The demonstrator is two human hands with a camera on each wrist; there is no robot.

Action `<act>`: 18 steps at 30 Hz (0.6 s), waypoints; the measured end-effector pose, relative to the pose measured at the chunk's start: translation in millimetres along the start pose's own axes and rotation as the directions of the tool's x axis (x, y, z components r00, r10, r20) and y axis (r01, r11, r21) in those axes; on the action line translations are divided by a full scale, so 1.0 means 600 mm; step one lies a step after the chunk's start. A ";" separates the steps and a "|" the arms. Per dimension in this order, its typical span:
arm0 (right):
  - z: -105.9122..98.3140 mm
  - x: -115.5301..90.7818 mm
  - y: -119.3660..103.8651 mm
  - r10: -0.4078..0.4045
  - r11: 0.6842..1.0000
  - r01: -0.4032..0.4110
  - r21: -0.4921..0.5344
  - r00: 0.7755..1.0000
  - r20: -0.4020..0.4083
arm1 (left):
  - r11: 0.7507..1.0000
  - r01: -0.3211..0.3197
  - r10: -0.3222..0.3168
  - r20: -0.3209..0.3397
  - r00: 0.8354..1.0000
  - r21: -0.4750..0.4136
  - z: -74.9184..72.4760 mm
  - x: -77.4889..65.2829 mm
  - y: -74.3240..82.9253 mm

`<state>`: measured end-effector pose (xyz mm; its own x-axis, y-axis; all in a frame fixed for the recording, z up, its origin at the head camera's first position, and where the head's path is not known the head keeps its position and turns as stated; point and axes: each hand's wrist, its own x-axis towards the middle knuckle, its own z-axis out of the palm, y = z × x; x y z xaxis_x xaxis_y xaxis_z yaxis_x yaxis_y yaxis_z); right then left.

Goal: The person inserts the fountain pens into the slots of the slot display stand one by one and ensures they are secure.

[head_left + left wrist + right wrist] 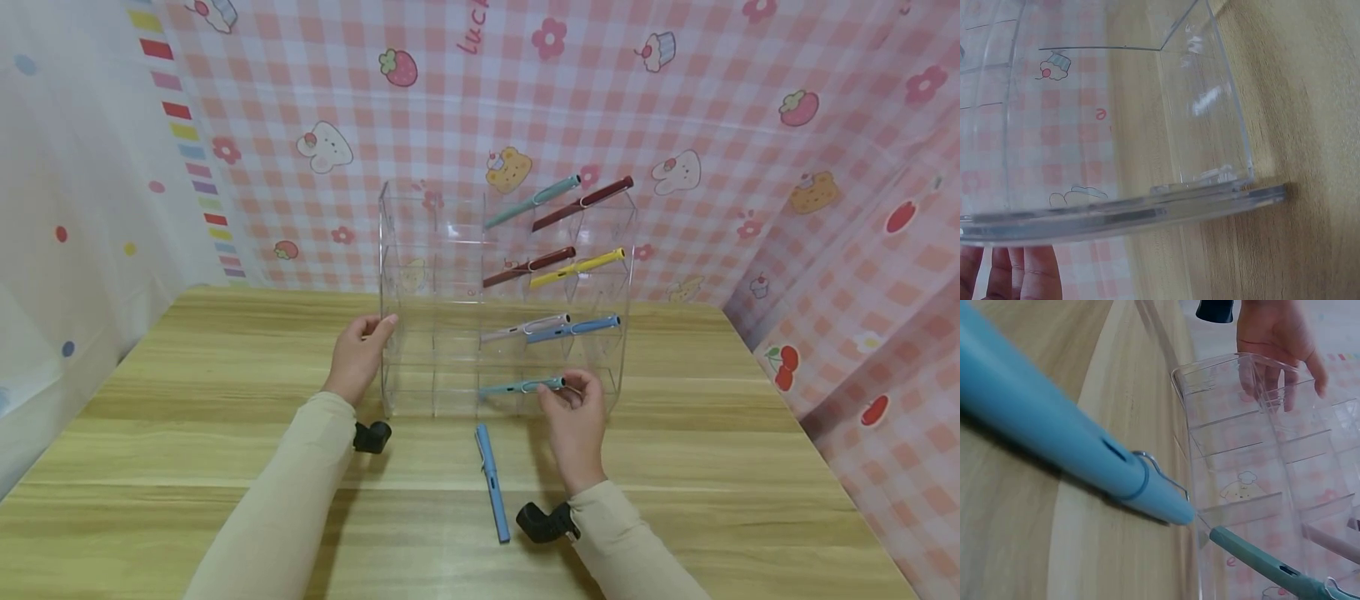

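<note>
A clear rack with several compartments (457,358) stands upright on the table. My left hand (358,357) touches its left side panel, fingers on the outside. The left wrist view shows those fingers (1040,275) beyond the panel. At the bottom row, my right hand (577,417) pinches the end of a teal pen (517,387) that lies in a compartment. In the right wrist view this teal pen (1260,562) points into the rack, with the hand out of sight. A blue capped pen with a wire clip (492,483) lies on the table before the rack.
Higher compartments hold a green pen (536,200), dark red pens (585,202), a yellow pen (577,268), a pale pink pen (525,328) and another blue pen (573,328). The wooden table (187,417) reaches to a checked pink curtain (450,125) behind the rack.
</note>
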<state>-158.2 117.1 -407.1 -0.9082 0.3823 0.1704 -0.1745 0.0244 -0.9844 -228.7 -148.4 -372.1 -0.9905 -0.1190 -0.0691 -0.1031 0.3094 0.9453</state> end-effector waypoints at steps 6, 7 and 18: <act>-0.025 -0.006 -0.009 0.038 0.998 -0.036 -0.044 0.999 0.030 | 1.000 0.001 -0.001 0.001 1.000 -0.007 0.000 0.000 0.003; -0.028 -0.007 -0.012 0.055 0.997 -0.053 -0.053 0.998 0.034 | 1.000 0.002 -0.002 0.001 1.000 -0.007 0.000 0.000 0.003; -0.041 -0.026 -0.015 0.260 0.963 -0.241 -0.123 0.950 0.172 | 1.000 0.010 -0.010 -0.001 1.000 -0.004 0.000 0.000 0.001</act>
<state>-132.9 133.6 -402.0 -0.9737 0.2107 -0.0864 0.0980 0.0451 -0.9942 -228.7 -147.9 -371.4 -0.9893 -0.1229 -0.0787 -0.1130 0.3040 0.9459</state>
